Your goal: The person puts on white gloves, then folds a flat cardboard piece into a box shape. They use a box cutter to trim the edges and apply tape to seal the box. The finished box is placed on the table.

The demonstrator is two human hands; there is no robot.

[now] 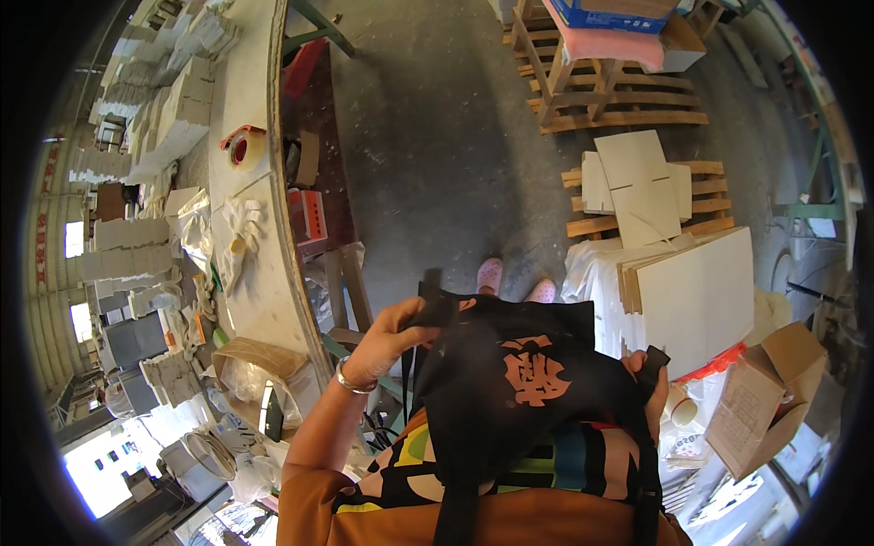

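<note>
Black cloth fills the front of the head view: an apron [473, 364] with an orange print [537, 373], stretched in front of the person's torso, over a patterned shirt [583, 460]. The left hand [401, 329] pinches a black strap at the apron's upper left corner, fingers bent around it; a bracelet [355, 378] circles that wrist. The right hand [648, 382] is curled around another black strap at the apron's right side, its end sticking up past the fingers. More of the cloth hangs down across the shirt between the forearms.

Pink shoes [490, 273] show on the grey floor [419, 164] just beyond the apron. To the left runs a long table [250, 309] bearing a tape roll [244, 148] and, nearer the person, pale gloves [238, 237]. A red box [307, 216] sits under its edge. On the right, near the right hand, stand white boards [701, 282] and an open carton [769, 400]; beyond them, a pallet [583, 225] carries more white sheets [640, 182].
</note>
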